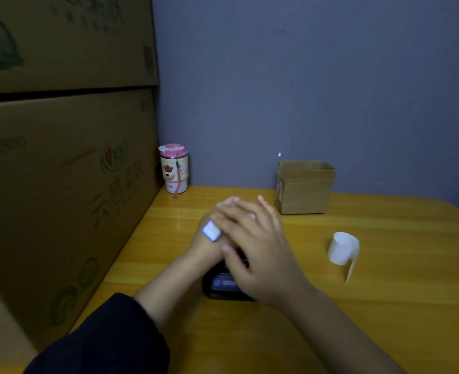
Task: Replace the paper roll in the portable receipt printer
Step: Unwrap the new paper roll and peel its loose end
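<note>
1. Both hands are meeting over the middle of the yellow table (384, 306), stacked one on the other above the black printer (224, 286).
2. Right hand (252, 247) is lying on top, fingers spread and reaching forward; its thumb is pointing down toward the printer's top. Whether it is gripping anything cannot be told, since the palm is facing down and hiding what is under it.
3. Left hand (212, 238) is sitting beneath the right one, mostly covered. A small white-and-blue piece (211, 231) is showing at its knuckles, just left of the right hand's fingers; what it is cannot be told. Grip state of this hand also cannot be told.
4. The printer is lying on the table directly under both hands; only its near end, with a dim panel, is peeking out below the right wrist.
5. A white paper roll (342, 248) is standing on the table well to the right of the right hand, untouched, a loose tail hanging down from it.
6. A small open cardboard box (305, 187) is sitting beyond the right hand, against the wall.
7. A pink-lidded cup (173, 168) is standing beyond the left hand, beside the big stacked cartons (61, 157).
8. A dark sleeve (107, 338) is covering the left forearm.
</note>
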